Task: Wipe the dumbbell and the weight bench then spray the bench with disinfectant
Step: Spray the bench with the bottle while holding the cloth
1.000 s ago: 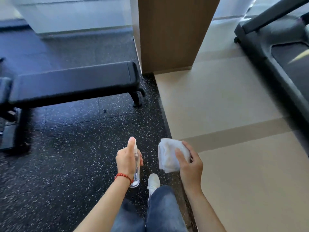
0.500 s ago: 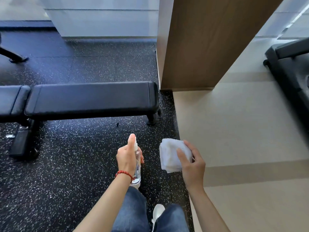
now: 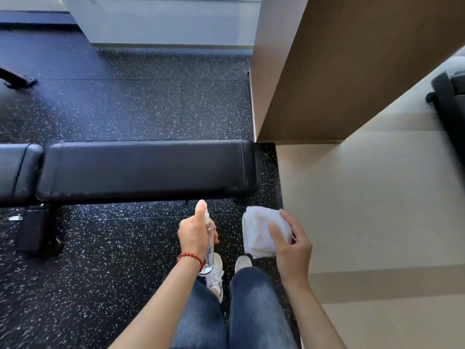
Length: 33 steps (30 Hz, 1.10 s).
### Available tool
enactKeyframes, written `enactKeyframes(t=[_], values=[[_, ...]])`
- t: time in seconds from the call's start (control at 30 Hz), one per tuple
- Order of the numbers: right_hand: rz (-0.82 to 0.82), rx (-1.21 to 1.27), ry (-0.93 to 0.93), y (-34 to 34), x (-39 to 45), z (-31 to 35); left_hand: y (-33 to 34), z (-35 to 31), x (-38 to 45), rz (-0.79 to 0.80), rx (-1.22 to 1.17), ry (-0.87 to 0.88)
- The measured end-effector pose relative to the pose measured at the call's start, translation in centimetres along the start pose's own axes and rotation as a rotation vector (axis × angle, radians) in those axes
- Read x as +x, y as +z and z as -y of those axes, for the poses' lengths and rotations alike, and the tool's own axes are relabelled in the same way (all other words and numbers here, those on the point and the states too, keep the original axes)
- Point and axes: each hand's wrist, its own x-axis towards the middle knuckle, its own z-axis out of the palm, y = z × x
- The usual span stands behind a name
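Observation:
The black padded weight bench (image 3: 146, 167) runs left to right right in front of me, its right end near a wooden pillar. My left hand (image 3: 195, 233) grips a clear spray bottle (image 3: 209, 250) upright, with a finger on its white nozzle just short of the bench's near edge. My right hand (image 3: 293, 244) holds a folded white cloth (image 3: 259, 230) a little to the right, above the floor. No dumbbell is in view.
A wooden pillar (image 3: 339, 71) stands at the bench's right end. A black treadmill (image 3: 450, 102) sits at the far right on the beige floor. The bench's black foot (image 3: 35, 230) rests on the speckled rubber floor at left. My legs and white shoes are below.
I have walked closer to the bench, which now fills the middle of the view. Both hands keep the bottle and cloth in the same pose.

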Motion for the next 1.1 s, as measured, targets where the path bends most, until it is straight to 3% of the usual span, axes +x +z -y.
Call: enactKeyframes(t=[0.57,1.1], values=[[0.144,-0.082,0.036,4.4,13.1,3.5,5.0,-4.0,8.4,-0.193,0.052,-0.186],[0.322,-0.174,0.027,12.6,14.6,5.1,-0.3,-5.0,12.1,-0.34,-0.055,-0.248]])
